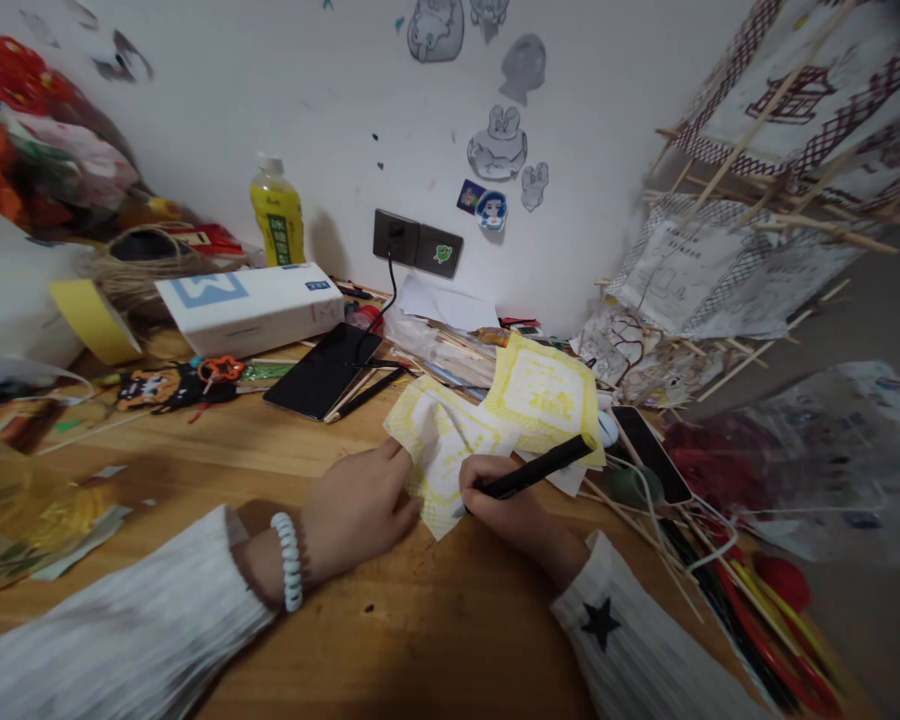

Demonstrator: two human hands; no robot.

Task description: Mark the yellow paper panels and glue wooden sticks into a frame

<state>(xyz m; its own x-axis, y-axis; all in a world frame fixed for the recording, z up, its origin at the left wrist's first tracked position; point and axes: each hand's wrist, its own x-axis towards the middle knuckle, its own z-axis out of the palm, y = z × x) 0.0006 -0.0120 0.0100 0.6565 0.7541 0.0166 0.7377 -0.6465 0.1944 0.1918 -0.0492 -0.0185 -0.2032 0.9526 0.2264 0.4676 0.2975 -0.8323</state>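
A black marker pen [529,470] with a yellow end is gripped in my right hand [506,500]. Its tip is hidden behind my fingers, down at a crumpled white paper sheet [450,450] with yellow drawing and a yellow border. On the left edge of that sheet rests my left hand [364,500], fingers curled and pressed at the paper; a pale coil band circles the wrist. Behind the sheet, partly under it, lies a second paper [544,385] with a yellow border and yellow marks.
At the back left stand a white box [251,310], a yellow drink bottle [277,215] and a tape roll [96,320]. A black phone [322,370] lies before them. To the right are another phone [652,455], loose sticks, cables and a stick-and-paper lantern frame [720,265].
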